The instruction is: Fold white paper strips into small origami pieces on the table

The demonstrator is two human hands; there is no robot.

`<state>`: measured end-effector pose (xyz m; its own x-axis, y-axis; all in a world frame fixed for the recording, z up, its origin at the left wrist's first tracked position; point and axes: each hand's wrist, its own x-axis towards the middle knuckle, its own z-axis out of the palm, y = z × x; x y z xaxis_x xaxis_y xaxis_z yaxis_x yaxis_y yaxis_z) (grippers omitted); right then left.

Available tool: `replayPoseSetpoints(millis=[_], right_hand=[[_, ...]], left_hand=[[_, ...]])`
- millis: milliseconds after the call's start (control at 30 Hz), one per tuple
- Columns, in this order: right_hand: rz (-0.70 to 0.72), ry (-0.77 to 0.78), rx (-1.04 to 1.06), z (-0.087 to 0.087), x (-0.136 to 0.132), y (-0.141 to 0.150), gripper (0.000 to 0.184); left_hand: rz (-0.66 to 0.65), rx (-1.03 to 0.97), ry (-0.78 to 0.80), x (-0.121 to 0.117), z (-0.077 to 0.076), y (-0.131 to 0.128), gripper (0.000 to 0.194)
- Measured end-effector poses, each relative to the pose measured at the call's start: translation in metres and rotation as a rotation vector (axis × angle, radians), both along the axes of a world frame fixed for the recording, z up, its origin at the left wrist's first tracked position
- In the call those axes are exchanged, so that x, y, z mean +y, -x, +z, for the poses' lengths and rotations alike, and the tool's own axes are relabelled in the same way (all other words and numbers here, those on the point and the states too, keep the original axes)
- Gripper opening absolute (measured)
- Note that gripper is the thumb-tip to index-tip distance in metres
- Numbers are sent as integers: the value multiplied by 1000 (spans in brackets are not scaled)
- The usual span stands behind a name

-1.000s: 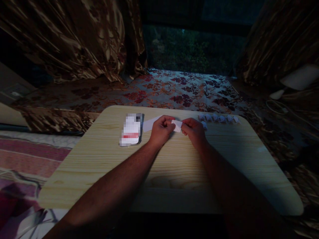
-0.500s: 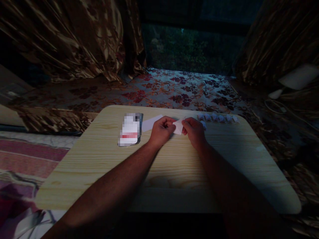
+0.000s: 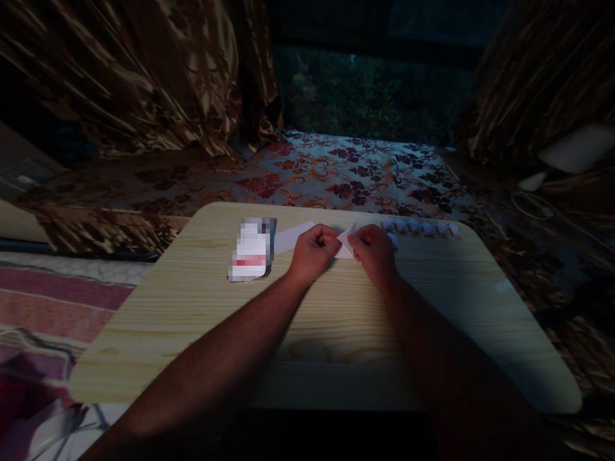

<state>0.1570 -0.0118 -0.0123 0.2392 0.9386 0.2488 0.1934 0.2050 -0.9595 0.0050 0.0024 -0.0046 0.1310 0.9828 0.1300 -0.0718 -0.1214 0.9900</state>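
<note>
Between my hands, over the wooden table, is a small folded white paper (image 3: 346, 248) with a pointed flap standing up. My left hand (image 3: 314, 248) pinches its left side between thumb and fingers. On the other side, my right hand (image 3: 375, 248) is closed on the right edge and the flap. Flat white paper strips (image 3: 292, 237) lie just left of my left hand. Beyond my right hand runs a row of several small folded paper pieces (image 3: 420, 226); one more piece (image 3: 394, 241) is partly hidden behind that hand.
A phone-shaped object (image 3: 250, 250), blurred out, lies left on the wooden table (image 3: 192, 307). A small pale scrap (image 3: 503, 286) is near the right edge. Behind the table is a ledge with flowered cloth (image 3: 336, 166); a white lamp (image 3: 576, 150) stands at right.
A flap of the folded paper, flatter before, now points up between my hands. My right fingers have shifted slightly on it. The other things stay put.
</note>
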Motion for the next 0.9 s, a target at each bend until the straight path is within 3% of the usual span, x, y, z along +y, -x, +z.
replayPoseSetpoints(millis=[100,267,433,667,900], right_hand=[[60,-22,28,-1,-1,2,19],[131,-62,23,-1,-2,4,30],[98,-78,-35,0,-1,6,31],[50,-39,40,-2,0,4,26],[-11,-6,-60,0,0,0,32]], left_hand=[[18,-17,7,0,1,0,17],[58,-61,15,3,0,1,17],[70,-65,8,5,-2,1,18],[71,-58,-3,5,-3,2,22],[16,4,-12,1,2,4,20]])
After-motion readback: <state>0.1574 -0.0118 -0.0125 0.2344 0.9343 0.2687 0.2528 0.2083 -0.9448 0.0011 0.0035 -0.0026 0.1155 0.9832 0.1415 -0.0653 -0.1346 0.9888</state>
